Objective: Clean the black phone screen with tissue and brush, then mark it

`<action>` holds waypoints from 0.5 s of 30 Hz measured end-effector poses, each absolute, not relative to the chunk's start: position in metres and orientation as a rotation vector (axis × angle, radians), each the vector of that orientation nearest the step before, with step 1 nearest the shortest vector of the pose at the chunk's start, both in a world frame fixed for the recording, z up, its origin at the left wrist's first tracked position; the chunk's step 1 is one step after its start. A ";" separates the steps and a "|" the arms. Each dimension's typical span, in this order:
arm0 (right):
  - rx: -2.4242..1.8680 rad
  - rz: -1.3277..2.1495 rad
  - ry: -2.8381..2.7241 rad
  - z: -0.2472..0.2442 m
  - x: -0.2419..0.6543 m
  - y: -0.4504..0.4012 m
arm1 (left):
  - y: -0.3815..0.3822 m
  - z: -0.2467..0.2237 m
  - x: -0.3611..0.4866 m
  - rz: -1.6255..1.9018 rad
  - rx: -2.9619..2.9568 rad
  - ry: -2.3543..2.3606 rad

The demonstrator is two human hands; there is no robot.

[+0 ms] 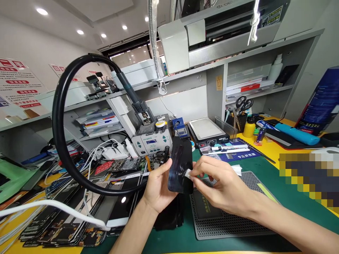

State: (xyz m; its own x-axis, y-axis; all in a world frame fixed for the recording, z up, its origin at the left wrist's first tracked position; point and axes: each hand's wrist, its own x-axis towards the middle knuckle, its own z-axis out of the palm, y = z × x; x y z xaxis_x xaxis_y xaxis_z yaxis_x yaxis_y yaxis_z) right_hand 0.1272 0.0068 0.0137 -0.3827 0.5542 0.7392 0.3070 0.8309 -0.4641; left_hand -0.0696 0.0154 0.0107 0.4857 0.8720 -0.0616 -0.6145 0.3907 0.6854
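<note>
A dark, glossy phone-sized panel (180,162) is held upright in front of me, above the green mat (275,176). My left hand (160,181) grips it by its left and lower edge, thumb on the near side. My right hand (225,183) pinches a small white wad (188,173) and presses it against the panel's lower right part. More white material (237,170) shows behind the right hand. Below the right hand lies a grey perforated mat (227,229) with a black flat piece (205,206) on it.
A black flexible hose (57,116) loops on the left over phones (123,201) and stacked phone parts (58,225). Behind stand a grey soldering station (150,143) and a flat heating plate (208,128). Scissors (243,103) and a yellow bottle (249,127) stand at back right.
</note>
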 end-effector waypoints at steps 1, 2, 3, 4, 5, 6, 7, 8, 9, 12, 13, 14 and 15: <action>-0.651 0.305 -1.979 0.014 0.128 0.008 | 0.015 0.010 -0.070 0.976 0.652 0.452; -0.662 0.299 -1.956 0.015 0.129 0.010 | 0.015 0.009 -0.070 0.962 0.656 0.446; -0.670 0.287 -1.933 0.016 0.129 0.011 | 0.014 0.009 -0.070 0.946 0.661 0.437; -0.680 0.272 -1.912 0.018 0.130 0.013 | 0.013 0.009 -0.070 0.930 0.667 0.429; -0.691 0.258 -1.894 0.019 0.131 0.014 | 0.013 0.009 -0.070 0.915 0.674 0.423; -0.704 0.249 -1.880 0.020 0.132 0.015 | 0.012 0.009 -0.070 0.904 0.683 0.421; -0.717 0.244 -1.867 0.021 0.132 0.016 | 0.011 0.009 -0.070 0.897 0.691 0.421; -0.733 0.241 -1.856 0.021 0.134 0.017 | 0.011 0.009 -0.069 0.891 0.698 0.423; -0.749 0.234 -1.842 0.022 0.135 0.019 | 0.010 0.010 -0.069 0.884 0.707 0.422; -0.802 0.186 -1.792 0.023 0.140 0.024 | 0.009 0.010 -0.066 0.855 0.724 0.400; -0.821 0.168 -1.775 0.023 0.142 0.025 | 0.009 0.009 -0.066 0.841 0.725 0.393; -0.842 0.155 -1.760 0.023 0.143 0.027 | 0.009 0.009 -0.065 0.829 0.725 0.388; -0.860 0.147 -1.747 0.024 0.145 0.028 | 0.008 0.009 -0.065 0.820 0.722 0.385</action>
